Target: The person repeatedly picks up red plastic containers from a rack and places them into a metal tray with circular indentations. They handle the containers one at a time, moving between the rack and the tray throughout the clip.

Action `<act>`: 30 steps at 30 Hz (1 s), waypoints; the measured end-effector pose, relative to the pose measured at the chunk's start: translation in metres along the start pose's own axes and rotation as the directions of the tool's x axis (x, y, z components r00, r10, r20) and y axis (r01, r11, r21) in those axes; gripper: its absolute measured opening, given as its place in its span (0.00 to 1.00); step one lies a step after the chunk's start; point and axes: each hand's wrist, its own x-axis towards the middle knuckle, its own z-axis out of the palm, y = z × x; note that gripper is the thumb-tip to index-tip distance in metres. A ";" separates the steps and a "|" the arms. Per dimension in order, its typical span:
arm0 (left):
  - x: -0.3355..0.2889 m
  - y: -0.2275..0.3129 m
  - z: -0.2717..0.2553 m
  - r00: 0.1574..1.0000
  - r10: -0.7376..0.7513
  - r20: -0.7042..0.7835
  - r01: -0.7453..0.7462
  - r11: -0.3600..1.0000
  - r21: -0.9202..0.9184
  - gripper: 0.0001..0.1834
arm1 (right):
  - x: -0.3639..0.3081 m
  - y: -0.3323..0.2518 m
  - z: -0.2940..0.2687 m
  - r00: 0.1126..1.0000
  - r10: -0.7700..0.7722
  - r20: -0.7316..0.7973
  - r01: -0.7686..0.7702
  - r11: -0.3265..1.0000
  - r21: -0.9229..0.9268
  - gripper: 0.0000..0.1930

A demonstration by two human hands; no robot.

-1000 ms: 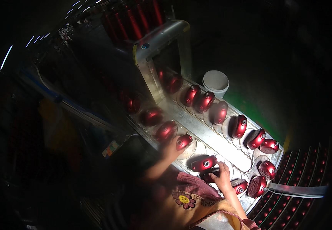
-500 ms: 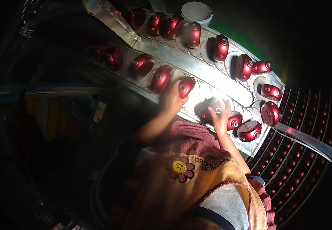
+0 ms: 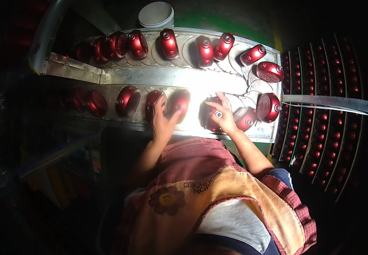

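Metallic red, rounded bottles with short necks stand and lean along a looped metal conveyor point(image 3: 137, 77). My left hand point(image 3: 162, 125) is at its near side, fingers spread, holding nothing. Its fingertips overlap one red bottle point(image 3: 149, 104), and the thumb points at another red bottle point(image 3: 181, 105) under the bright light. My right hand point(image 3: 227, 119) has thumb and fingers around a third red bottle point(image 3: 212, 121), whose neck shows between them. Just right of that hand a red bottle point(image 3: 247, 121) leans over, and a further red bottle point(image 3: 269, 108) stands near the conveyor's right end.
Several more red bottles point(image 3: 169, 46) line the far track. A white bucket point(image 3: 156, 16) stands behind the conveyor. On the right, rows of red pieces point(image 3: 320, 140) fill long racks, and a metal strip point(image 3: 326, 103) juts out from the conveyor's end. Darkness hides much of the left.
The view has turned, so the conveyor now lies nearly level. My left hand has let go of the red bottle at its thumb and spread its fingers. My right hand stays on its bottle.
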 end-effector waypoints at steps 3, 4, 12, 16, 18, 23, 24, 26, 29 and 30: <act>0.059 0.021 0.001 0.997 0.061 0.054 -0.053 0.990 -0.132 0.27 | -0.017 0.013 -0.013 0.989 0.077 -0.129 -0.084 0.995 -0.047 0.32; 0.087 0.026 0.011 0.991 0.126 0.048 -0.119 0.984 -0.134 0.26 | -0.025 0.017 -0.016 0.976 0.109 -0.188 -0.123 0.990 -0.067 0.35; 0.203 0.019 0.148 0.973 0.162 0.166 -0.191 0.964 0.183 0.28 | -0.064 0.042 -0.045 0.855 0.244 -0.458 -0.324 0.941 -0.102 0.42; 0.213 0.006 0.155 0.988 0.100 0.120 -0.117 0.983 0.141 0.14 | -0.073 0.063 -0.074 0.808 0.314 -0.498 -0.318 0.945 0.080 0.38; 0.216 0.007 0.148 0.981 0.149 0.128 -0.170 0.970 0.176 0.11 | -0.083 0.073 -0.089 0.801 0.236 -0.549 -0.272 0.962 0.017 0.37; 0.219 0.035 0.136 0.975 0.017 0.221 -0.037 0.995 0.088 0.15 | -0.095 0.103 -0.128 0.827 0.287 -0.484 -0.291 0.954 0.070 0.37; 0.215 0.043 0.131 0.983 0.045 0.180 -0.065 0.992 0.111 0.16 | -0.100 0.107 -0.138 0.837 0.315 -0.447 -0.312 0.947 0.083 0.37; 0.201 0.059 0.118 0.994 0.051 0.102 -0.067 0.984 0.163 0.19 | -0.111 0.110 -0.160 0.822 0.400 -0.404 -0.397 0.913 0.097 0.40; 0.148 0.067 0.052 0.968 0.231 -0.102 -0.224 0.972 0.071 0.22 | -0.127 0.097 -0.191 0.842 0.371 -0.392 -0.365 0.926 0.093 0.40; 0.121 0.065 0.022 0.962 0.192 -0.193 -0.193 0.981 0.014 0.20 | -0.132 0.089 -0.198 0.828 0.372 -0.420 -0.358 0.926 0.116 0.36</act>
